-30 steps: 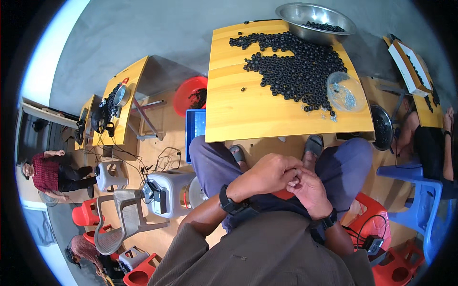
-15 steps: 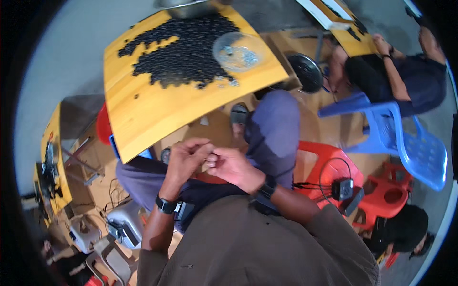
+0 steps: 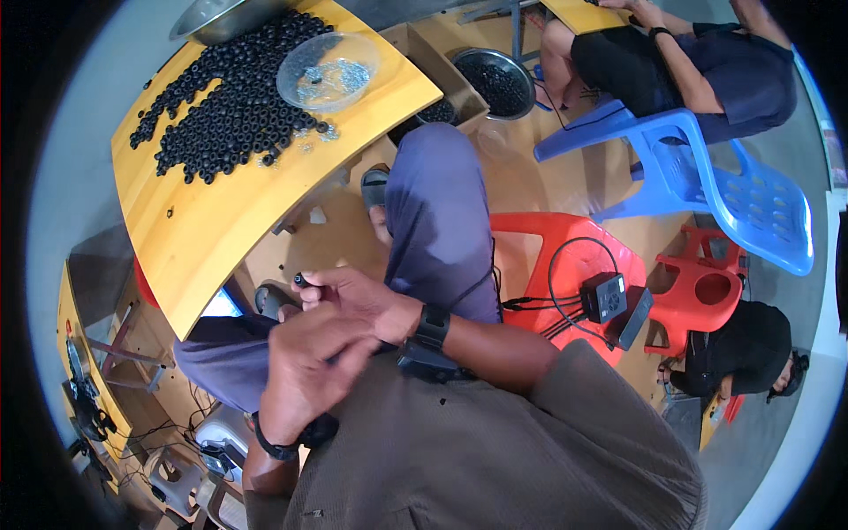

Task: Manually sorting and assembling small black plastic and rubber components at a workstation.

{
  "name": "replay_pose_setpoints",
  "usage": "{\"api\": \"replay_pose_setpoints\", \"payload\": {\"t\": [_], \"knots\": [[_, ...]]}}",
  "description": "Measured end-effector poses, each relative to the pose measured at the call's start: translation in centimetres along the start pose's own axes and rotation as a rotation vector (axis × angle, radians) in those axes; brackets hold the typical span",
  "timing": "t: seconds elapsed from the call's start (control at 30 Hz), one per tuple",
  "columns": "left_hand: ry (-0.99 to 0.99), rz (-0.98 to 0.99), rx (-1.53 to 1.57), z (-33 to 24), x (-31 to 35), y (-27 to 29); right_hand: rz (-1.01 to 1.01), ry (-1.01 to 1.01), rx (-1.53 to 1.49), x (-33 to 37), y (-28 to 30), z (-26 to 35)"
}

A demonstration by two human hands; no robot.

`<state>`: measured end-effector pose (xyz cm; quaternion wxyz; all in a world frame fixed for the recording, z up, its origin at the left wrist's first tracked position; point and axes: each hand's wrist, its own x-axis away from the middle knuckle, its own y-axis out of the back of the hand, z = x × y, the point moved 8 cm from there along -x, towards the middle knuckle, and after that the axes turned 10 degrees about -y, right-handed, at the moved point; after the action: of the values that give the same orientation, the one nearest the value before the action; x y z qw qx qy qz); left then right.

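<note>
Above my lap, my right hand (image 3: 360, 299) pinches a small black ring-like part (image 3: 302, 280) between thumb and fingertips. My left hand (image 3: 305, 367) is nearer my body and crosses partly in front of the right wrist. Motion smears its fingers, so I cannot tell whether anything is in them. Many small black rounded parts with holes (image 3: 225, 124) cover the far portion of the yellow wooden table (image 3: 212, 225). Beside them on the table is a clear round plastic tub (image 3: 291, 84) containing small shiny metal pieces, with a few more lying close to its near side.
A metal bowl (image 3: 221, 19) stands at the table's far edge. On the floor are an open carton (image 3: 455, 75) and a basin of black parts (image 3: 495, 84). Red stools (image 3: 548, 238), a blue chair (image 3: 751, 194) and cables are to the right. Other people sit nearby.
My hands, earlier together at the fingertips, have parted. The left has drawn back toward my body, and the black part now shows in the right. The whole view has shifted.
</note>
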<state>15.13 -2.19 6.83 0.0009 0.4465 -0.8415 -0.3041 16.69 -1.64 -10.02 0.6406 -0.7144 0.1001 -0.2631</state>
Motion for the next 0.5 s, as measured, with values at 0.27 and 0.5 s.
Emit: {"api": "replay_pose_setpoints", "payload": {"t": [0.27,0.5], "knots": [[-0.499,0.507,0.049,-5.8,-3.4,-9.9,-0.047,-0.088,-0.036,-1.1,0.7,-1.2],[-0.606,0.792,-0.038,-6.1,-2.7,-15.0,-0.015,-0.083,-0.086,-1.2,2.0,-0.9]]}}
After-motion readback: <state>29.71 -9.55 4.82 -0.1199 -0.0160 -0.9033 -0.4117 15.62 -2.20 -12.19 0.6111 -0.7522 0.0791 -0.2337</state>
